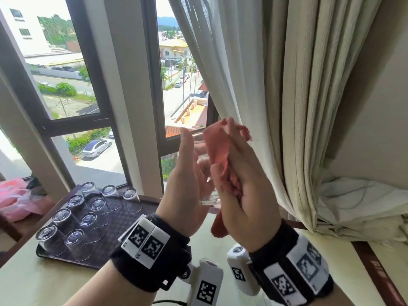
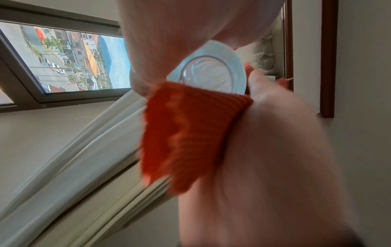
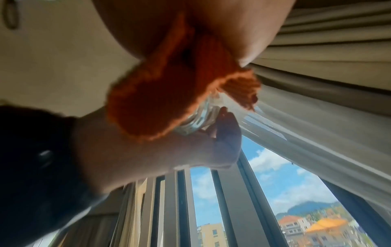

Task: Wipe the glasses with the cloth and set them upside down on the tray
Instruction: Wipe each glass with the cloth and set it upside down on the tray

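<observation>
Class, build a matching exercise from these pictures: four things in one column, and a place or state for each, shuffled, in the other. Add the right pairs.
Things
1. cloth
2. glass being wiped
3. wiped glasses
4. curtain

Places or states
A. hanging at the window
B. upside down on the tray
C. bunched in the right hand
D. held up between both hands, left hand alongside

Pairs: 1-C, 2-D, 3-B, 4-A

The cloth [image 1: 220, 151] is orange-red with a ribbed knit texture; the glass [image 2: 211, 75] is clear and colourless. The tray [image 1: 123, 226] is dark brown with a fine woven-check pattern, on a pale cream table [image 1: 44, 283]. At 5 and 7 o'clock, the wristbands [image 1: 152, 250] are black with white square-code tags; the curtain [image 1: 309, 85] is off-white.
</observation>
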{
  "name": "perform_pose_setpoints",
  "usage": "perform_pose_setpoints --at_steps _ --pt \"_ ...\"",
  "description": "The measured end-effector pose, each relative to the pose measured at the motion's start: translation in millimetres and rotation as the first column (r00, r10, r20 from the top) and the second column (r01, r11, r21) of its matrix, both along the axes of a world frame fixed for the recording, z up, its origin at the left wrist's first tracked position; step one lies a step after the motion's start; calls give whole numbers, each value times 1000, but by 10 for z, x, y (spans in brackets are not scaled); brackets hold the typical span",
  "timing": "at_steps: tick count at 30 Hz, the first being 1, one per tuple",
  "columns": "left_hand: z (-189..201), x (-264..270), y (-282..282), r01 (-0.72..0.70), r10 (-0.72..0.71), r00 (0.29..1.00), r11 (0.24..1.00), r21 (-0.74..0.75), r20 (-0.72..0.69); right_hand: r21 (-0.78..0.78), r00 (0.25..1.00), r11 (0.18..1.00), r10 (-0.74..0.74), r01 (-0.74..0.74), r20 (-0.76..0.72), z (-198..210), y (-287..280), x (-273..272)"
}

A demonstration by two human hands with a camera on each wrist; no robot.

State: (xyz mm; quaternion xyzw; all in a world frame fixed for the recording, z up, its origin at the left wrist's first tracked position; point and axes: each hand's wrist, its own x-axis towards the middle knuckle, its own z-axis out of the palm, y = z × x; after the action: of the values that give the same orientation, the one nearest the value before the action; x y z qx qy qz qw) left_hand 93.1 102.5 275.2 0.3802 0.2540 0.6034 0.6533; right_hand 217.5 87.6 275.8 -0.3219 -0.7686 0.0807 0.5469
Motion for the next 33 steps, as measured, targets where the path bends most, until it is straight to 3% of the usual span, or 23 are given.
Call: perform_pose_setpoints --at_steps 3,7,11,13,16,18,20,22,25,28,31,33 --pt "17 -91 67 -11 12 999 1000 20 -48 50 991 998 42 -48 125 -232 -132 34" --pt "65 -93 71 -143 137 988 986 -85 -70 -100 998 993 69 -68 2 -374 -168 115" --pt "19 41 44 -163 154 969 986 -35 -193 -95 994 995 -50 40 -100 -104 31 121" --pt "1 90 -2 -232 223 938 973 -4 -265 -72 995 997 -33 26 -96 9 73 105" --pt "-75 50 -22 -173 167 954 985 -2 -249 12 997 1000 5 -6 72 -56 5 82" --pt "-54 10 13 -68 54 991 991 -115 -125 2 992 1000 29 -29 120 -229 -63 115" --pt "-74 -36 51 17 -30 996 989 -148 -81 -34 994 998 47 -44 97 -390 -129 175" --pt "-115 -25 53 51 -69 989 989 -140 -131 -89 998 995 54 -49 45 -440 -146 224" --pt "-125 69 17 47 -64 989 991 -124 -136 -157 997 988 -19 8 -73 -317 -33 255" --pt "-90 209 -17 44 -56 989 995 -91 -134 -119 990 991 -71 57 -119 -119 74 249" --pt "-79 201 65 90 -91 995 995 -41 -29 -6 999 1000 -2 3 43 -96 0 184" --pt "-84 118 119 92 -94 995 994 -61 -40 28 990 998 51 -55 135 -250 -90 198"
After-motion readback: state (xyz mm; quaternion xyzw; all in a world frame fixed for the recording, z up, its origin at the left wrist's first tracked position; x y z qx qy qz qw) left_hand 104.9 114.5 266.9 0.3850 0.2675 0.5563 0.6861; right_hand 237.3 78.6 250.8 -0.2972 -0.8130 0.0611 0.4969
